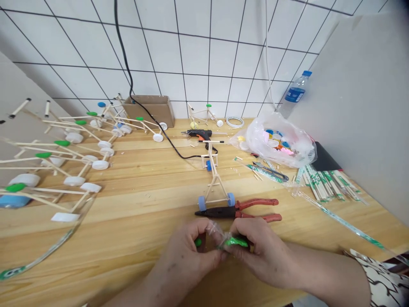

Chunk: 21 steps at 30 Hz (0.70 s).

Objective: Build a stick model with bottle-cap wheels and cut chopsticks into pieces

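Observation:
At the near edge of the table my left hand [188, 256] pinches the clear end of a small plastic wrapper, fingers curled round a small green lump [198, 242]. Facing it, my right hand [265, 251] is closed on the same wrapper, where bright green soft material [235, 241], perhaps modelling clay, shows inside. Just beyond my hands lie long-nose pliers [220, 212] with red handles. Touching or right behind them stands a small stick tricycle [215, 181] with blue bottle-cap wheels and a dark-tipped handlebar.
Several stick tricycles [64, 143] with green seats crowd the left side. Behind are a cardboard box [156, 111], a glue gun [201, 134] and a tape roll [234, 123]. A bag of caps [303, 147], a utility knife [271, 171], wrapped sticks [319, 183] and a bottle [294, 94] stand right.

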Motion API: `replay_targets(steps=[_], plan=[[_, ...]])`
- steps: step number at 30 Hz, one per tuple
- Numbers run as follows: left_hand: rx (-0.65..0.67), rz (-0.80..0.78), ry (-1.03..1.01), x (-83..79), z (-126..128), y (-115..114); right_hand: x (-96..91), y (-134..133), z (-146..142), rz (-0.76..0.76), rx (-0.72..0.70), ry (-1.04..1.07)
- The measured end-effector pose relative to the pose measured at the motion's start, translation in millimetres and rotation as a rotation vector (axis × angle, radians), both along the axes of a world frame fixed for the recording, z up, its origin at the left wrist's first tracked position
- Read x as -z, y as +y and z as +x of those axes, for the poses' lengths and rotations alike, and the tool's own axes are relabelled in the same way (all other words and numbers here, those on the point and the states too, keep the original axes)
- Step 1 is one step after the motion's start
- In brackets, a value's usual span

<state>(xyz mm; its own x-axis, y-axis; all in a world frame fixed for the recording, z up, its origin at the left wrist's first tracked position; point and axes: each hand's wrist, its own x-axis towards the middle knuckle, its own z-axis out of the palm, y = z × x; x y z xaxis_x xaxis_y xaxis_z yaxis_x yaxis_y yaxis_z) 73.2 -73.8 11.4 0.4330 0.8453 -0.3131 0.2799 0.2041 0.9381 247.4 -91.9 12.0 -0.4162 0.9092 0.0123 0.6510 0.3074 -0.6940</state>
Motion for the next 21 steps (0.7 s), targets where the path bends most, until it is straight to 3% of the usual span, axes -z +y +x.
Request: replay_targets(steps=[13, 21], plan=[[0.054, -0.012, 0.025, -1.8, 0.0, 0.3, -4.0, 0.9, 2.7, 0.111, -0.08, 0.005], [0.033, -0.065, -0.094, 3.9, -2.9, 3.5, -8.7, 2.9, 3.3, 0.016, -0.057, -0.012]])
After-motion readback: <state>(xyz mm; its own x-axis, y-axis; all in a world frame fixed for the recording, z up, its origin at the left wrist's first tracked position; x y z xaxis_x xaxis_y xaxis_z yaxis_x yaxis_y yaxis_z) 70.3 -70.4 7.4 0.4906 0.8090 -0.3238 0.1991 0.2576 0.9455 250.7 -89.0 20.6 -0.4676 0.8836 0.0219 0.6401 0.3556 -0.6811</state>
